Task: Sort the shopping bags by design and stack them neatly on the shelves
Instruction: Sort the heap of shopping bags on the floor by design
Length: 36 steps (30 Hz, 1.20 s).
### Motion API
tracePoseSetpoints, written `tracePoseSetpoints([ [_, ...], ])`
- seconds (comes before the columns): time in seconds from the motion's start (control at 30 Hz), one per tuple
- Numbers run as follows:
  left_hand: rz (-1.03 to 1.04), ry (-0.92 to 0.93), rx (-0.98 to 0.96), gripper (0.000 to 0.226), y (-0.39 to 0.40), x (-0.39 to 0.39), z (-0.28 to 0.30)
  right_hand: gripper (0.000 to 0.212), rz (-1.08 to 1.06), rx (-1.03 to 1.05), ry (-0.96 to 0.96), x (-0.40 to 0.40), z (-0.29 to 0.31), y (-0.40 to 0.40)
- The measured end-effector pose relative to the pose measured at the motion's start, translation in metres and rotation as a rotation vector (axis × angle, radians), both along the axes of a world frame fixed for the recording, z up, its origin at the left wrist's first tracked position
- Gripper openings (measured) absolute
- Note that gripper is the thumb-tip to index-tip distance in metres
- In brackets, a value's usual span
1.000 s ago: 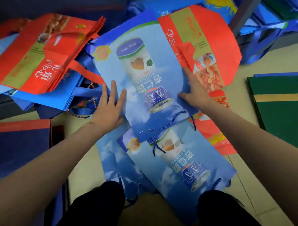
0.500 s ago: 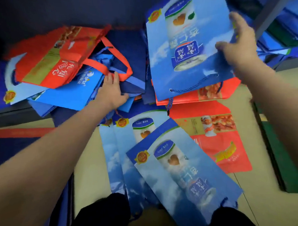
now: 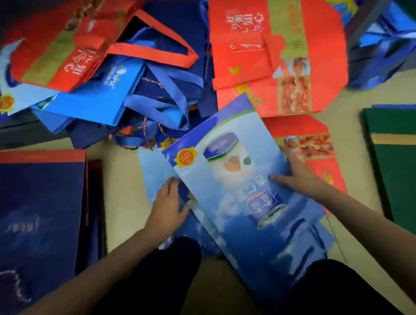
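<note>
A sky-blue bag printed with a can lies tilted on top of several matching bags on the floor in front of my knees. My right hand holds its right edge, thumb on top of the print. My left hand rests with relaxed fingers on the lower matching bags, touching the top bag's left edge. Beyond them is a mixed heap: red bags at the back right, another red bag at the back left, and plain blue bags with loose handles.
A stack of dark navy bags with a red top band lies at the left. Green bags with a gold stripe lie at the right. A grey shelf post stands at the back right with blue bags behind it. More red bags lie under my right hand.
My right hand brought the sky-blue bag down from the back right onto the matching pile near my knees. My left hand left the heap and came back to the pile's left side.
</note>
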<state>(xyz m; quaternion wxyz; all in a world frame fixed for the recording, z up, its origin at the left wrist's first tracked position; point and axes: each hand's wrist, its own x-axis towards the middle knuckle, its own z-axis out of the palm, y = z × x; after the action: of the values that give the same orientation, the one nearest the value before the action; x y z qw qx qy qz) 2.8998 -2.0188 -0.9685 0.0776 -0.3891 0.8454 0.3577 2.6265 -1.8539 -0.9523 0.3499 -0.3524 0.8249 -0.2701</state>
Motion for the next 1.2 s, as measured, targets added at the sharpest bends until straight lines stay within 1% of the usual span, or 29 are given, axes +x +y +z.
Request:
tracePoseSetpoints([
  [0.07, 0.148, 0.083, -0.054, 0.068, -0.007, -0.009, 0.003, 0.079, 0.013, -0.047, 0.062, 0.000, -0.001, -0.028],
  [0.17, 0.491, 0.279, -0.109, 0.045, -0.019, -0.016, 0.009, 0.081, 0.100, 0.027, 0.037, -0.005, 0.003, -0.041],
  [0.2, 0.585, 0.300, -0.117, 0.042, -0.025, -0.016, 0.011, 0.082, 0.140, 0.046, 0.031, -0.005, 0.006, -0.037],
  [0.23, 0.611, 0.291, -0.127, 0.042, -0.030, -0.014, 0.013, 0.083, 0.187, 0.067, 0.023, -0.004, 0.008, -0.030],
  [0.27, 0.552, 0.256, -0.123, 0.043, -0.032, -0.011, 0.013, 0.083, 0.228, 0.095, 0.017, -0.002, 0.006, -0.020],
  [0.3, 0.434, 0.195, -0.103, 0.046, -0.030, -0.009, 0.014, 0.083, 0.251, 0.154, 0.005, 0.004, 0.000, -0.007],
  [0.33, 0.299, 0.098, -0.042, 0.056, -0.026, -0.008, 0.013, 0.083, 0.258, 0.231, 0.007, 0.011, -0.007, 0.005],
  [0.37, 0.167, -0.017, 0.028, 0.072, -0.019, -0.008, 0.011, 0.082, 0.259, 0.325, 0.033, 0.019, -0.014, 0.017],
  [0.4, 0.052, -0.139, 0.078, 0.084, -0.011, -0.009, 0.009, 0.082, 0.257, 0.412, 0.086, 0.026, -0.021, 0.026],
  [0.43, -0.031, -0.243, 0.089, 0.086, -0.003, -0.010, 0.006, 0.085, 0.246, 0.475, 0.145, 0.030, -0.026, 0.030],
  [0.47, -0.073, -0.316, 0.068, 0.081, 0.004, -0.012, 0.002, 0.090, 0.241, 0.513, 0.190, 0.031, -0.029, 0.030],
  [0.5, -0.073, -0.347, 0.044, 0.073, 0.008, -0.015, 0.000, 0.095, 0.209, 0.522, 0.186, 0.031, -0.028, 0.025],
  [0.57, -0.037, -0.361, 0.012, 0.065, 0.012, -0.020, -0.001, 0.097, 0.070, 0.448, 0.088, 0.029, -0.022, 0.013],
  [0.6, -0.026, -0.375, 0.015, 0.065, 0.012, -0.021, -0.002, 0.095, 0.021, 0.394, 0.049, 0.028, -0.022, 0.007],
  [0.67, 0.010, -0.387, 0.061, 0.065, 0.008, -0.023, -0.001, 0.086, 0.024, 0.324, -0.008, 0.029, -0.017, 0.002],
  [0.73, 0.094, -0.353, 0.094, 0.067, -0.001, -0.023, 0.001, 0.077, 0.016, 0.267, -0.010, 0.029, -0.013, -0.003],
  [0.8, 0.174, -0.290, 0.049, 0.067, -0.014, -0.020, 0.002, 0.074, -0.101, 0.220, 0.021, 0.022, -0.008, -0.016],
  [0.9, 0.222, -0.247, -0.007, 0.066, -0.030, -0.014, -0.001, 0.071, -0.272, 0.178, 0.106, 0.012, 0.000, -0.048],
  [1.0, 0.221, -0.254, -0.002, 0.067, -0.038, -0.010, -0.006, 0.068, -0.253, 0.131, 0.094, 0.029, -0.003, -0.082],
  [1.03, 0.214, -0.262, 0.001, 0.066, -0.039, -0.009, -0.007, 0.068, -0.230, 0.148, 0.070, 0.039, -0.008, -0.091],
  [1.1, 0.205, -0.283, 0.012, 0.066, -0.040, -0.006, -0.008, 0.073, -0.205, 0.281, 0.028, 0.059, -0.020, -0.103],
  [1.13, 0.206, -0.295, 0.013, 0.067, -0.040, -0.003, -0.009, 0.075, -0.188, 0.356, 0.035, 0.068, -0.024, -0.107],
  [1.2, 0.203, -0.304, 0.010, 0.069, -0.039, 0.000, -0.009, 0.081, -0.144, 0.417, 0.088, 0.082, -0.029, -0.108],
])
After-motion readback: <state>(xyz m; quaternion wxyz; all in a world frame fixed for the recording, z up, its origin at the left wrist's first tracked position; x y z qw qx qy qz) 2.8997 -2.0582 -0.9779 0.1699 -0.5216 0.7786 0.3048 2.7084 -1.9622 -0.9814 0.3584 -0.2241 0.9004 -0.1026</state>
